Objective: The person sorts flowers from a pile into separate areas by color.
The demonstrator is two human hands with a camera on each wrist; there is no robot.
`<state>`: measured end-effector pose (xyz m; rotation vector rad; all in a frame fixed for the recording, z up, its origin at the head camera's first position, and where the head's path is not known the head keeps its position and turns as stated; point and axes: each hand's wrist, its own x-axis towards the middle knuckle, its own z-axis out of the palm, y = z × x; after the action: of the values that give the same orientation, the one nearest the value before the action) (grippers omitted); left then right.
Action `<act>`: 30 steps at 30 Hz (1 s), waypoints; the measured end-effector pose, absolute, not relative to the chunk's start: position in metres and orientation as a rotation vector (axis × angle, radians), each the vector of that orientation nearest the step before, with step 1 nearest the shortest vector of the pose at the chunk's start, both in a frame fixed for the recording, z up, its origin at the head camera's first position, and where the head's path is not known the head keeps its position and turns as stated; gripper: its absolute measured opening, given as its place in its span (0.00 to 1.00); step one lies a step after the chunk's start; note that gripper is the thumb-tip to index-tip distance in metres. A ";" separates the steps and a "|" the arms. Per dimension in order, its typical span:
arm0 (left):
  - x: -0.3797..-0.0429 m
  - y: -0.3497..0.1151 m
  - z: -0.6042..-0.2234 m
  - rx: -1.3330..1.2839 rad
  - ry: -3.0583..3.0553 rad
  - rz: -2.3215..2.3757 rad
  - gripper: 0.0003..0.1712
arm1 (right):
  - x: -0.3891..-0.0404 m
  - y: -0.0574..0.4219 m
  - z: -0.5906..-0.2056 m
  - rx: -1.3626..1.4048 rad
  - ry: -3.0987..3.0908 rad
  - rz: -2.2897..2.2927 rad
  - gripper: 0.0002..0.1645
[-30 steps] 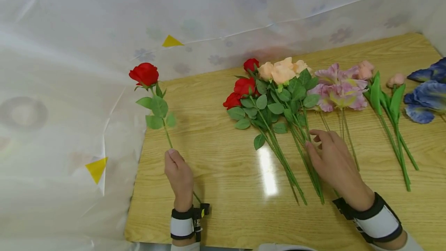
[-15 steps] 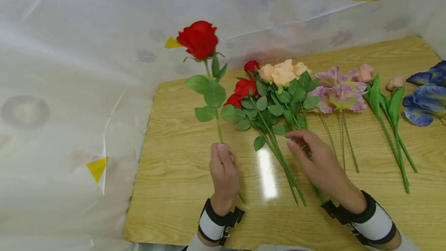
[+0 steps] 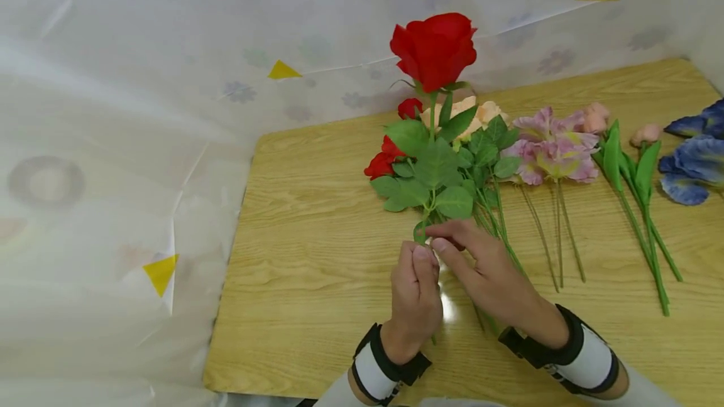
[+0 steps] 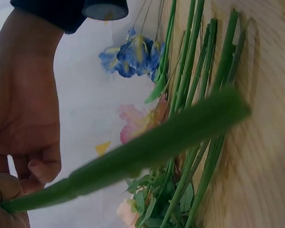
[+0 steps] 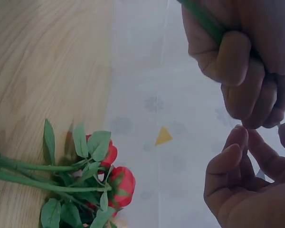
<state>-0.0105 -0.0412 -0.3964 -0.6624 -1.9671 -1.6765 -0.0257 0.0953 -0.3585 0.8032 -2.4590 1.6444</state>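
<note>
My left hand (image 3: 417,297) grips the green stem of a red rose (image 3: 435,52) below its leaves, holding the bloom upright above the table. Curled fingers wrap the stem in the right wrist view, and its cut lower end (image 4: 133,159) points out toward the camera in the left wrist view. My right hand (image 3: 486,269) comes in from the right, thumb and index fingertips right at the stem just above the left hand. Its fingers are loosely bent. Behind the held rose, other red roses (image 3: 381,162) lie on the table, partly hidden by its leaves.
Peach roses (image 3: 489,112) lie beside the red ones on the wooden table (image 3: 305,281). Further right are pink-purple flowers (image 3: 557,146), pink tulips (image 3: 645,137) and blue flowers (image 3: 698,162). A pale sheeted wall (image 3: 339,11) with yellow triangles borders the back and left.
My left hand has carried the red rose right and upward, from the table's left side to in front of the flower row. The right hand has moved left to meet it.
</note>
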 end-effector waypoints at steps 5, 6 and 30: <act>-0.009 -0.040 -0.398 -0.690 -1.989 -1.653 0.11 | -0.025 0.091 -0.358 0.827 -2.365 1.728 0.17; -0.009 -0.040 -0.398 -0.699 -1.999 -1.657 0.11 | -0.025 0.091 -0.357 0.809 -2.348 1.742 0.17; -0.015 -0.082 -0.399 -0.416 -2.496 -1.351 0.13 | -0.035 0.107 -0.367 0.447 -2.515 1.530 0.10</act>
<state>-0.0152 -0.0822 -0.3988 -0.4161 -2.4961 -1.3510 -0.0350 0.1066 -0.3668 0.4473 -2.5147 1.5302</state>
